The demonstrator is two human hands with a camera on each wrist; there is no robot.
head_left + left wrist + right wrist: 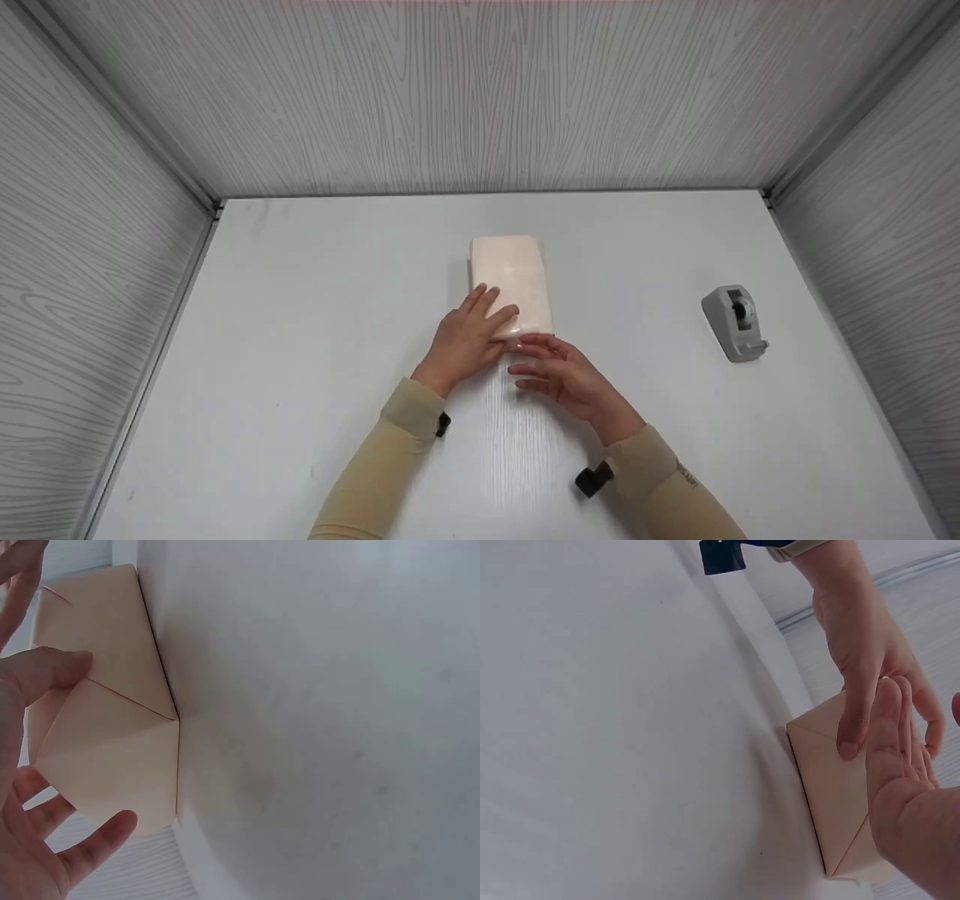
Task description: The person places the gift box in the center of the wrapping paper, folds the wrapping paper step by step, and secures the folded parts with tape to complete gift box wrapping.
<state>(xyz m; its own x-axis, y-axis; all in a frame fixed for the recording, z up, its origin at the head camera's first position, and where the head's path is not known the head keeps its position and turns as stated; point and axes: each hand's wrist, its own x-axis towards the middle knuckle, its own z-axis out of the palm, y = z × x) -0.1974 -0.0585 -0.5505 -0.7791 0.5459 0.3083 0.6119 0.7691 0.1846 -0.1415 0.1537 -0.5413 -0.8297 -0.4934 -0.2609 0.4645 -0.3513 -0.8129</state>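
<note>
A box wrapped in pale peach paper (pixel 514 274) lies on the white table, its near end facing me. My left hand (pixel 465 341) holds that near end: spread fingers rest over the top while the thumb (pixel 851 735) presses on the folded paper. In the left wrist view a triangular paper flap (pixel 112 735) and slanting fold lines show on the box end. My right hand (pixel 577 386) is at the near right corner, fingers extended and slightly bent, the upper fingertips at the paper's edge. The wrist views do not show it grasping anything.
A grey tape dispenser (pixel 731 322) with a roll of tape stands on the right part of the table (pixel 637 255). Wood-grained panels (pixel 480 97) enclose the table at the back and on both sides.
</note>
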